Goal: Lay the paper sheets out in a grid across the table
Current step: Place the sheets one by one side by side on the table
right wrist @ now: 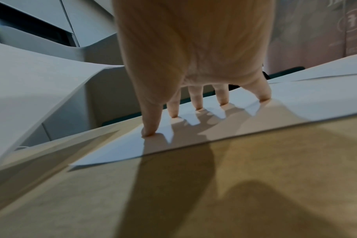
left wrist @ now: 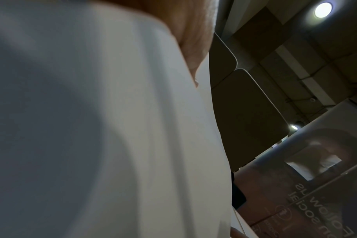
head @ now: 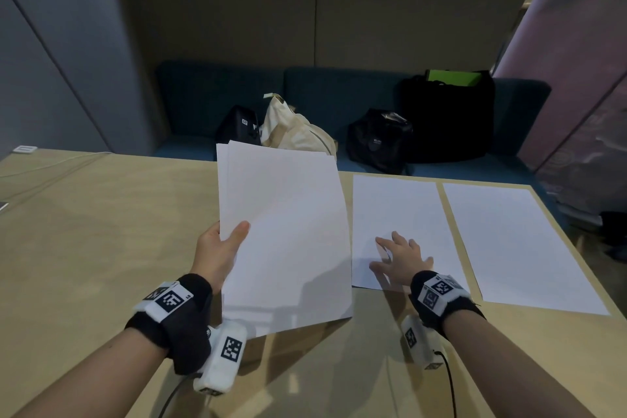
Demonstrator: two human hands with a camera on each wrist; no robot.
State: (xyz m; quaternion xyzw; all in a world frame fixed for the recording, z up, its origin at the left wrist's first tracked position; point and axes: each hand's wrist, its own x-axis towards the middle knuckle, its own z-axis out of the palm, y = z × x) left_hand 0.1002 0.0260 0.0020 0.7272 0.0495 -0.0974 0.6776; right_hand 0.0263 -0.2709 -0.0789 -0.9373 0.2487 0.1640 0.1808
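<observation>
My left hand point(head: 220, 248) holds a stack of white paper sheets point(head: 281, 234) above the wooden table point(head: 101, 231), thumb on top and fingers hidden beneath. In the left wrist view the stack point(left wrist: 92, 128) fills most of the picture. My right hand point(head: 397, 254) rests with spread straight fingers on the near part of a single sheet point(head: 400, 210) lying flat on the table. Its fingertips point(right wrist: 150, 133) press that sheet point(right wrist: 296, 99) down. Another sheet point(head: 515, 244) lies flat to its right, near the table's right edge.
Beyond the table's far edge, a dark blue sofa point(head: 210, 92) carries black bags point(head: 448, 119) and a cream cloth bag point(head: 291, 129). A white cable point(head: 51, 163) and a small white device point(head: 24, 149) lie at the far left of the table.
</observation>
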